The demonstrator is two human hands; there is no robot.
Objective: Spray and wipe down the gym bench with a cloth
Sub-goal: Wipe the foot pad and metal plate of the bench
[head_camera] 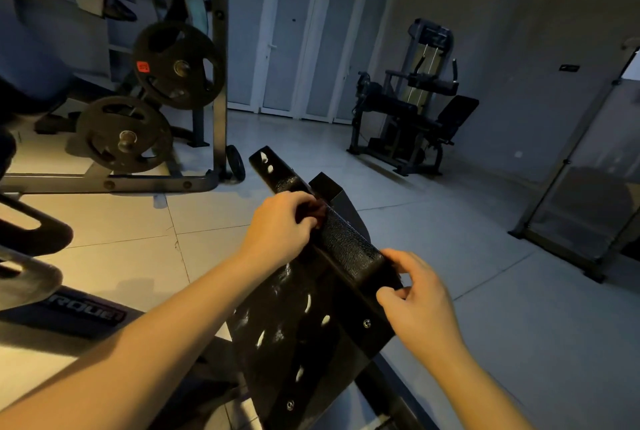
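The bench (pixel 273 169) stands low in the middle of the room, running away from the person over the tiled floor (pixel 450 221). Both bare arms reach down to it. Its black, grainy pad (pixel 346 246) lies slanted between the two hands, and below it a black metal plate (pixel 298 336) with pale oval holes and two bolts spreads toward the person.

The left hand (pixel 282 223) sits at the far end of the pad, knuckles up, its fingers curled tight over the pad's edge. A dark reddish patch shows under the fingertips; I cannot tell whether it is a cloth. The right hand (pixel 420 301) is at the near corner of the pad, thumb on top and fingers bent beneath, pinching that corner.

To the left stands a steel rack (pixel 220 83) with two black weight plates hung on its pegs, the upper one (pixel 178 65) carrying a red label, the lower one (pixel 124 133) just below and to its left. A small black wheel (pixel 235 162) sits at the rack's foot, near the bench's far end. Across the room, well apart, a black exercise machine (pixel 412 110) stands before the wall, with pale double doors (pixel 304 31) to its left. The light is dim, warmer on the left side of the floor.
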